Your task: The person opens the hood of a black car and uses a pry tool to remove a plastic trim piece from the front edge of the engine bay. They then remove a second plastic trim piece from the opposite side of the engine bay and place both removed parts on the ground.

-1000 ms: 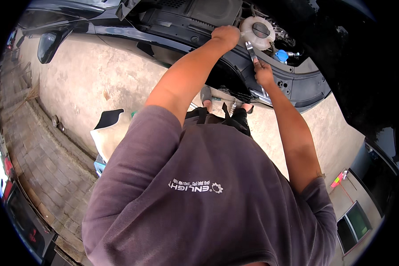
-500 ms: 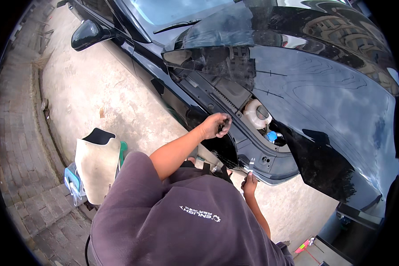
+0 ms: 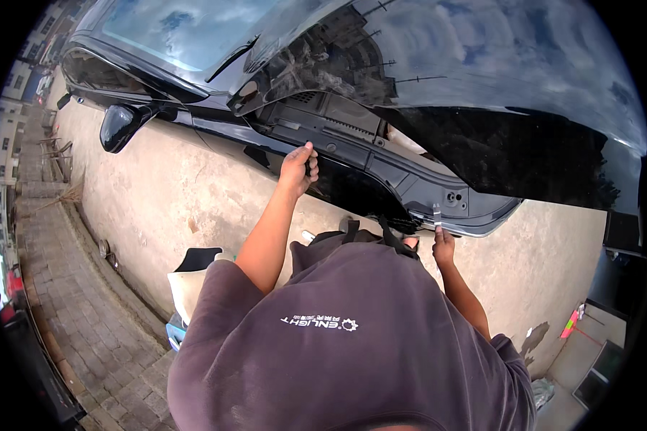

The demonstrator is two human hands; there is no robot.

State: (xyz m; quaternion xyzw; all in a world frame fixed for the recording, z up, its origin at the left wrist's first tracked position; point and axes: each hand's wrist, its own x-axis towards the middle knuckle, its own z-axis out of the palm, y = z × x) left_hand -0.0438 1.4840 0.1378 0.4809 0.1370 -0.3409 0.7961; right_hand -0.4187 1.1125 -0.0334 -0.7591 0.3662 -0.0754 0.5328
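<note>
My left hand (image 3: 298, 171) is closed, fingers curled in and thumb laid on top, above the fender edge (image 3: 323, 167) of a black car. Whatever it may hold is hidden inside the fingers. Lower right, my right hand (image 3: 443, 246) grips a slim, light-grey tool with a forked tip (image 3: 437, 214). The tip points up beside the headlight corner of the engine bay. Between the hands runs the dark plastic engine-bay trim (image 3: 381, 167), with a round hole fitting (image 3: 453, 197) near its front end. The raised hood (image 3: 496, 147) covers most of the bay.
A side mirror (image 3: 122, 128) juts out at the left, and a wiper (image 3: 231, 59) lies on the windshield. A pale seat-like object (image 3: 187, 287) and a blue item (image 3: 174, 334) stand left of me. Brick paving (image 3: 72, 287) borders the concrete.
My left hand has moved back along the fender toward the windshield, and its fingers have closed further. My right hand keeps the forked tool at the front corner. The whole view has shifted and turned.
</note>
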